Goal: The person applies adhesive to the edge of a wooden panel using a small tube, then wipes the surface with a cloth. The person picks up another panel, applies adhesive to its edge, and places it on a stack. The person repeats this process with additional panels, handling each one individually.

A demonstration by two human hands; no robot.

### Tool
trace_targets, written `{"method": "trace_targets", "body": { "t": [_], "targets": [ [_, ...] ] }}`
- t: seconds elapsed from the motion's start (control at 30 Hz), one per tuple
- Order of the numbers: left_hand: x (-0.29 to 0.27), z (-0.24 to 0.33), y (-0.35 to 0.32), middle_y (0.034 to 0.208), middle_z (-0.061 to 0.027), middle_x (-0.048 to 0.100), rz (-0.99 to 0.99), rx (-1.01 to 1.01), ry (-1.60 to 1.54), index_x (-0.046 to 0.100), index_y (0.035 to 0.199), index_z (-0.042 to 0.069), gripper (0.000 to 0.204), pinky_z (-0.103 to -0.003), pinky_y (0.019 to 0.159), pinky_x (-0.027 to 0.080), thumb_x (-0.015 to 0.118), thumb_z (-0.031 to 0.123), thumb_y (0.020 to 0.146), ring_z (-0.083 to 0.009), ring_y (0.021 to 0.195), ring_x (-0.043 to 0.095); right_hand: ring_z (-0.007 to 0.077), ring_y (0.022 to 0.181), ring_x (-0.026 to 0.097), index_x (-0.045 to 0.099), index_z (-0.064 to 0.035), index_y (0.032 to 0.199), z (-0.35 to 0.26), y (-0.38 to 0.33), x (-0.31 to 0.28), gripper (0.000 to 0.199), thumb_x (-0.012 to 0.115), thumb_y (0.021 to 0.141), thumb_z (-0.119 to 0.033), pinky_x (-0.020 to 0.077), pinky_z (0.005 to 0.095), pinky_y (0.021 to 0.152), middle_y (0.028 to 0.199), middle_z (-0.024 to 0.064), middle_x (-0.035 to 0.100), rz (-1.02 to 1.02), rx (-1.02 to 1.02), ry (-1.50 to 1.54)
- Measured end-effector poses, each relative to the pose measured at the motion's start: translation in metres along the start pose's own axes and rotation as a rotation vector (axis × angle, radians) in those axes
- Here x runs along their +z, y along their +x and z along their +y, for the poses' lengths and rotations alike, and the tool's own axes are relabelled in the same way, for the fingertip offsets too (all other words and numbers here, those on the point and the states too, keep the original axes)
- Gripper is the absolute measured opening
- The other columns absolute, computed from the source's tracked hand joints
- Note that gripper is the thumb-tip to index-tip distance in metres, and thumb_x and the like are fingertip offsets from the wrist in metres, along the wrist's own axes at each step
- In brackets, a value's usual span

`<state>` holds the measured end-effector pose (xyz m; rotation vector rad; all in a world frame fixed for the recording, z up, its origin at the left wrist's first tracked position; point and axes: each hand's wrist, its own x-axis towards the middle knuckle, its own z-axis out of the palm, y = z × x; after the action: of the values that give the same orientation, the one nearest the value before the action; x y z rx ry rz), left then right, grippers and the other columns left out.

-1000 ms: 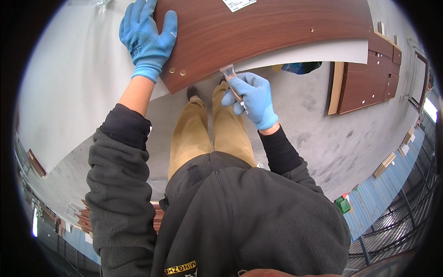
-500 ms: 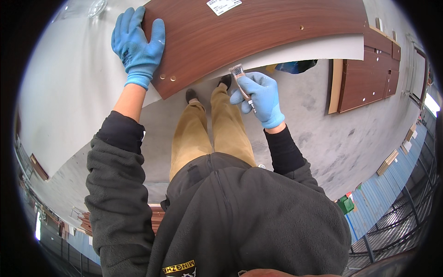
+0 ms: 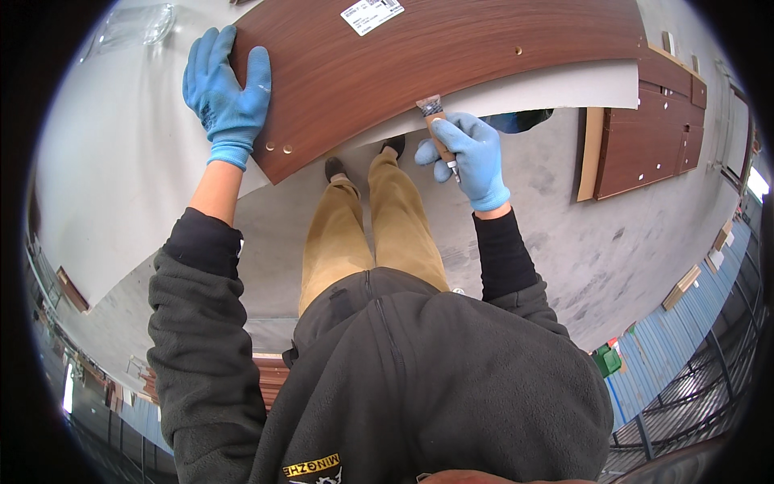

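Observation:
My left hand (image 3: 227, 98), in a blue work glove, lies with fingers stretched along the left end of a reddish-brown wood-grain panel (image 3: 403, 68). Its thumb is spread over the panel's near-left part. Two small round holes show by that corner, another close to the near edge, and a white label (image 3: 371, 14) is stuck on the face. Just in front of the panel's near edge, my gloved right hand (image 3: 476, 155) grips a small squeeze tube (image 3: 440, 137) with brown contents. Its flat clear end points up toward the panel; a whitish tip shows below my fingers.
A white sheet (image 3: 556, 87) sticks out from under the panel. More brown panels (image 3: 649, 145) lie to the right, and a dark plastic-like object (image 3: 520, 121) sits beyond my right hand. Clear plastic wrap (image 3: 143, 24) lies at the far left. A green bin (image 3: 606, 360) stands lower right.
The panel has slid a little left and toward me over the white sheet, my left hand moving with it. My right hand has shifted slightly right, still gripping the tube, now tilted more upright.

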<state>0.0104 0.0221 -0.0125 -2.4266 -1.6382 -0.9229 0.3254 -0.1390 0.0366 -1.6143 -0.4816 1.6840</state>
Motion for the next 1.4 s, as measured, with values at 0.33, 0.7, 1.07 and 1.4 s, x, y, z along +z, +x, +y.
{"method": "trace_targets", "body": {
  "t": [0.33,0.7,1.07,1.4],
  "targets": [
    [-0.001,0.003,-0.001,0.131,-0.0195,0.067,-0.035,-0.048,-0.027,0.070,0.124,0.004,0.049,-0.047,0.107,0.045,0.076,0.034,0.086,-0.0396,0.125,0.059,0.0113,0.046,0.058,0.069,0.0047,0.100,0.003,0.001,-0.017,0.029,0.069,0.098,-0.025,0.0432,0.0228,0.042,0.076,0.0140,0.074,0.004,-0.002,-0.046],
    [-0.003,0.005,0.001,0.132,-0.0199,0.067,-0.042,-0.041,-0.023,0.070,0.125,0.003,0.048,-0.047,0.108,0.046,0.075,0.033,0.087,-0.0392,0.125,0.060,0.0098,0.042,0.055,0.068,0.0051,0.099,-0.028,0.003,-0.026,0.029,0.067,0.098,-0.024,0.0396,0.0224,0.039,0.069,0.0133,0.072,0.056,0.078,-0.110],
    [-0.004,0.006,0.001,0.133,-0.0204,0.066,-0.057,-0.055,-0.015,0.070,0.126,0.004,0.048,-0.048,0.110,0.045,0.075,0.032,0.087,-0.0393,0.127,0.059,0.0105,0.042,0.054,0.068,0.0062,0.096,-0.034,0.006,-0.030,0.033,0.068,0.098,-0.026,0.0400,0.0229,0.041,0.069,0.0147,0.073,0.022,0.102,-0.071],
    [-0.005,0.010,0.004,0.133,-0.0209,0.066,-0.053,-0.064,-0.012,0.070,0.126,0.004,0.049,-0.048,0.110,0.045,0.075,0.034,0.088,-0.0398,0.127,0.059,0.0102,0.041,0.055,0.067,0.0047,0.088,-0.036,-0.001,-0.014,0.036,0.070,0.099,-0.029,0.0425,0.0234,0.040,0.069,0.0140,0.073,-0.062,0.141,-0.068]
  ]
}}
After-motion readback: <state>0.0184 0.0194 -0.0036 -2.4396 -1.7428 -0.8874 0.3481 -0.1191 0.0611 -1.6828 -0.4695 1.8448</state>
